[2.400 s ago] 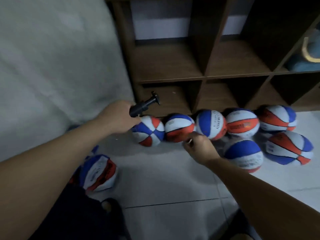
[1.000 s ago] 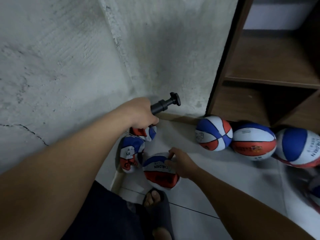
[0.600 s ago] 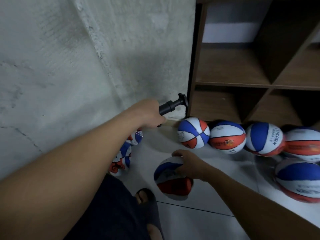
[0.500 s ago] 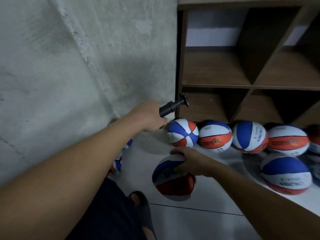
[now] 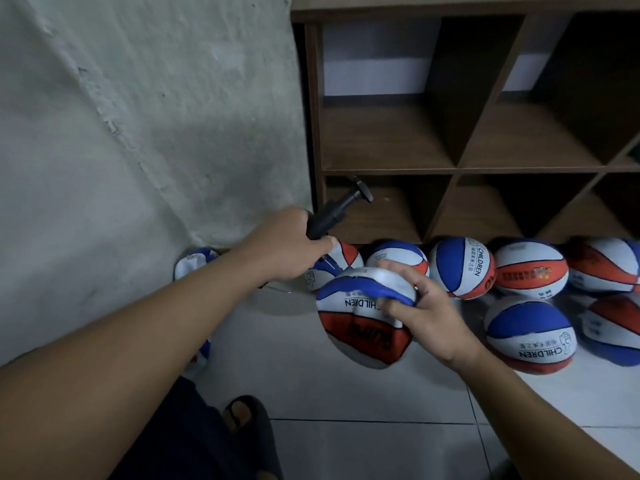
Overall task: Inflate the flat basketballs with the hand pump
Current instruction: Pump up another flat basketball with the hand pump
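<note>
Head view, right hand (image 5: pixel 429 317) gripping crumpled, flat basketball (image 5: pixel 360 320)

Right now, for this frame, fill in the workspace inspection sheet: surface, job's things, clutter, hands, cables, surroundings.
Surface: pale tiled floor, dark grout lines.
Job's things: black hand pump, handle toward the shelf; flat ball, caved in on top, held off the floor; round balls lined along the shelf foot; limp balls by the wall.
Clutter: dark sandal on a foot, bottom edge.
Hands: left hand grips the pump barrel; right hand holds the flat ball, fingers over its folded top.
Cables: nothing seen.
Surroundings: rough grey wall; brown cubby shelf.
</note>
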`<state>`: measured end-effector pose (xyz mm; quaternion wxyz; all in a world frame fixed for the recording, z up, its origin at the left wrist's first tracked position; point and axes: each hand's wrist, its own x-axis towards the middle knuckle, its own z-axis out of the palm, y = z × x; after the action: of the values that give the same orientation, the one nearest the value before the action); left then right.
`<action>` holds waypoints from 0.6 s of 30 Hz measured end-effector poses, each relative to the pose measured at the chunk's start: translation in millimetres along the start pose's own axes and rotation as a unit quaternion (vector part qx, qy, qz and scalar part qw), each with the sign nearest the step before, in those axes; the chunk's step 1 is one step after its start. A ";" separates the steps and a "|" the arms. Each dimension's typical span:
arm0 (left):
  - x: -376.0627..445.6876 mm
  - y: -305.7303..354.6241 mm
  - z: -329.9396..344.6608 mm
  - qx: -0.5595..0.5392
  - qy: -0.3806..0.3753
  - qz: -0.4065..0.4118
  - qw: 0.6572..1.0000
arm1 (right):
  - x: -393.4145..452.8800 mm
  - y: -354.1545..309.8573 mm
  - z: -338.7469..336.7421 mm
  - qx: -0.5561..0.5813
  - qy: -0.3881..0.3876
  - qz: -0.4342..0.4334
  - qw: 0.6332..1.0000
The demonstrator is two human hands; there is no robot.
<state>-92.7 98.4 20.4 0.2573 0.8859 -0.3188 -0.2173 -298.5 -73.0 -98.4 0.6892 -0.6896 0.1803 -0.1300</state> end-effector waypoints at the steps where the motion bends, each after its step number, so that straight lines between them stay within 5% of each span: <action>1: 1.4 -1.1 1.9 0.008 -0.003 -0.002 1.000 | 0.8 -0.5 0.6 -0.009 0.019 -0.010 1.000; 18: 15.2 -0.8 19.5 -0.020 -0.003 0.042 0.999 | 14.8 1.1 23.0 -0.068 0.064 -0.088 0.992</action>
<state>-92.3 82.5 1.5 0.2832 0.8658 -0.3519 -0.2151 -275.4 -58.5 -101.0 0.6134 -0.7387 0.1706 -0.2213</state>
